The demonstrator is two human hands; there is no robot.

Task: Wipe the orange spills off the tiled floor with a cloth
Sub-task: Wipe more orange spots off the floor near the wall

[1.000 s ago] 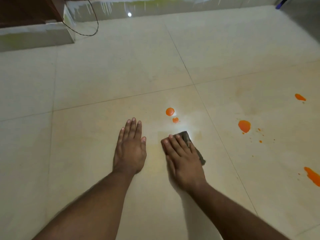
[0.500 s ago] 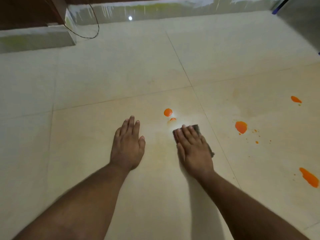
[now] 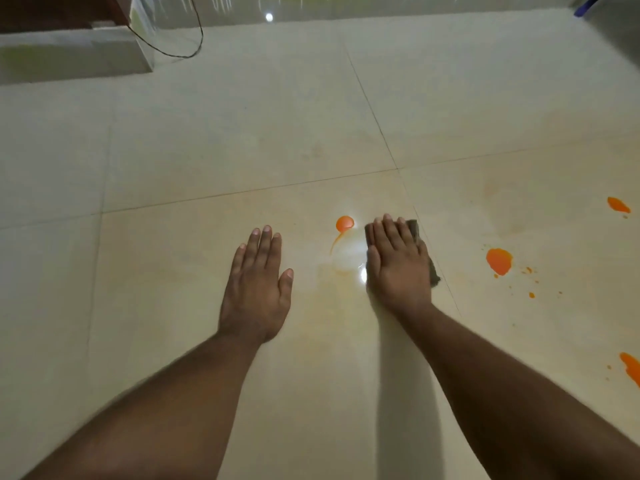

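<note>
While both forearms reach in from six o'clock, the left hand (image 3: pixel 258 285) lies flat on the tiled floor (image 3: pixel 173 341), its fingers straight, close together and holding nothing. At three o'clock from it, the right hand (image 3: pixel 398 265) presses palm-down on a dark cloth (image 3: pixel 433 271), fingers straight and side by side; only the cloth's far corner and right edge show from under the hand. Just beside the right fingertips, at nine o'clock, sits a round orange spill (image 3: pixel 344 223) with a thin orange smear (image 3: pixel 335 244) curving back from it round a bright glare on the tile. At three o'clock from the cloth, across the grout line, lies a larger orange blot (image 3: pixel 499 260) with small drops scattered near it. Another orange patch (image 3: pixel 632 372) is cut by the picture's right edge at four o'clock, and a further one (image 3: pixel 618 205) lies at two o'clock. At eleven o'clock, far off, a black cable (image 3: pixel 194 46) loops on the floor beside a pale step (image 3: pixel 69 57).
</note>
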